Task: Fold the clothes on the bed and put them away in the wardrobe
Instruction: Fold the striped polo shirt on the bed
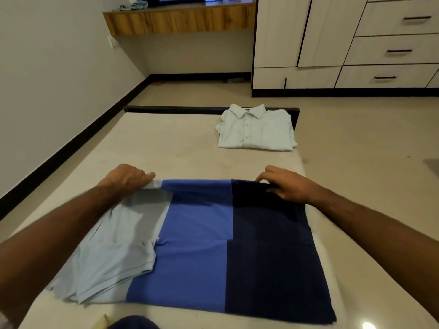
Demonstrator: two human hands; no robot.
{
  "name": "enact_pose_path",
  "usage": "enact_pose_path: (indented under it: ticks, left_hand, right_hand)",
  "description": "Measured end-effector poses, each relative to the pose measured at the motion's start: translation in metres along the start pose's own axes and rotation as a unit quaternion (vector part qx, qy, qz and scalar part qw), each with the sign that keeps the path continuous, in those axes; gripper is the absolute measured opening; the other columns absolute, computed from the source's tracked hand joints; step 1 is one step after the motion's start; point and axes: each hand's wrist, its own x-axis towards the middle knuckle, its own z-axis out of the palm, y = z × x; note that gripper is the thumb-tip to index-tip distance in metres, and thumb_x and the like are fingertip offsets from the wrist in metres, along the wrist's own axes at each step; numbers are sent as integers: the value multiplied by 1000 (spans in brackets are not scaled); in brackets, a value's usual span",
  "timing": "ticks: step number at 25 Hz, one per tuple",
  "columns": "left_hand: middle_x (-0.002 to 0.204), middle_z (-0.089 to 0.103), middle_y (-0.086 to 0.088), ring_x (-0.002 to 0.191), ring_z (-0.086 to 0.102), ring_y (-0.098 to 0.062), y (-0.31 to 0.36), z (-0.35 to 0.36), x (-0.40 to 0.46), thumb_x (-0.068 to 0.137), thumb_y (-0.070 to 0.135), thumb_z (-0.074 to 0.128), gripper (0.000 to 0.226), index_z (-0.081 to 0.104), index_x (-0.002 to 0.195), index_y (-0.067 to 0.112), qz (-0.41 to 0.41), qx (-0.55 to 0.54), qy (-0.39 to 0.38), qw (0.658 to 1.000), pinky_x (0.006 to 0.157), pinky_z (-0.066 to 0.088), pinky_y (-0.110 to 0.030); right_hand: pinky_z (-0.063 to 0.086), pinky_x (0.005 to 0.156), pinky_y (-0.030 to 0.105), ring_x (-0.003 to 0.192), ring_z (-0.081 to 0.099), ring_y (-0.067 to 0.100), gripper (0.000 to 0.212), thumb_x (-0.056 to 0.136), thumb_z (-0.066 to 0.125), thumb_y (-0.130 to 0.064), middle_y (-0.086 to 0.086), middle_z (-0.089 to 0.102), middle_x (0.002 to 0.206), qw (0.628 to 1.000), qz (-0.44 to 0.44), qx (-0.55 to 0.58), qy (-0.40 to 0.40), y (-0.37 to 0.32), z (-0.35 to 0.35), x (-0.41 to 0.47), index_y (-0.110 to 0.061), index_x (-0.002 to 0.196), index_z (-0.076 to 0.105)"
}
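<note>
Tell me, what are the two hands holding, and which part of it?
Both hold the striped shirt by its far edge: the left hand pinches the pale corner, and the right hand takes its grip on the navy corner.

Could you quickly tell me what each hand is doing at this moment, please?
Left hand: pinches the far left corner of the colour-block shirt.
Right hand: grips the shirt's far right corner.

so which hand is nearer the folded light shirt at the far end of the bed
Right. The right hand grips the colour-block shirt's far navy corner, nearly straight below the folded pale button-up shirt. The left hand pinches the far pale corner, well off to that shirt's left.
</note>
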Motion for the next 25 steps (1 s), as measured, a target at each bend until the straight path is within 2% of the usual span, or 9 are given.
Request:
enact_pose_path:
  ticks: [4,7,10,14,16,18,20,22,25]
  left_hand:
    - [129,56,-2,111,62,-22,24,20,-35,104,22,36,42,31,146,20,29,8,35,999,83,49,-32]
    - [137,53,-7,116,60,-25,46,36,-40,106,31,34,42,31,146,16,45,-28,-11,999,93,49,-35]
    - [126,59,-4,110,63,-24,64,50,-42,101,41,44,42,38,136,19,58,-85,-40,994,85,46,-34]
    - [128,53,1,116,56,-21,81,59,-48,101,34,46,33,42,132,24,45,-77,37,995,89,43,-35]
    - [129,53,2,115,58,-19,82,60,-46,99,32,50,37,41,134,24,45,-105,26,993,90,45,-33]
    - [134,52,1,118,58,-19,78,65,-44,95,29,54,53,34,143,22,47,-163,-2,986,91,46,-31]
    - [137,52,0,119,58,-20,72,73,-44,93,29,56,61,29,146,21,47,-225,-6,973,93,47,-28]
    - [125,60,2,106,62,-17,68,81,-48,90,33,58,48,37,132,23,44,-271,35,961,89,50,-31]
    - [116,55,6,102,57,-18,64,91,-63,85,39,57,39,42,118,25,5,-274,78,958,80,43,-33]
  right_hand:
    - [51,77,36,94,52,14,63,86,53,-2,-11,41,115,990,-17,-76,-119,-38,11,-45,-37,138,41]
    - [49,75,32,101,53,17,79,83,59,-5,-9,37,125,979,4,-107,-171,-54,32,-67,-41,145,26]
    - [46,72,31,110,51,18,89,82,64,-5,-5,35,130,974,36,-131,-182,-56,49,-75,-39,150,19]
    - [51,79,39,114,47,22,76,83,64,-8,-1,38,132,971,66,-189,-129,-59,48,-85,-32,145,27]
    - [52,82,42,114,47,25,71,85,65,-9,3,39,133,961,66,-246,-104,-55,47,-89,-29,142,29]
    - [50,89,41,117,45,26,82,82,68,-11,2,36,135,955,77,-249,-139,-48,47,-92,-31,147,24]
    - [43,99,40,122,40,25,91,78,66,-14,-1,33,135,958,132,-152,-206,-46,45,-95,-37,153,19]
    - [34,107,41,125,38,25,80,81,59,-17,-2,35,135,960,179,-71,-203,-45,41,-90,-40,151,27]
    - [29,105,41,122,41,23,54,87,48,-18,-2,43,132,969,173,-113,-132,-65,43,-72,-34,139,46]
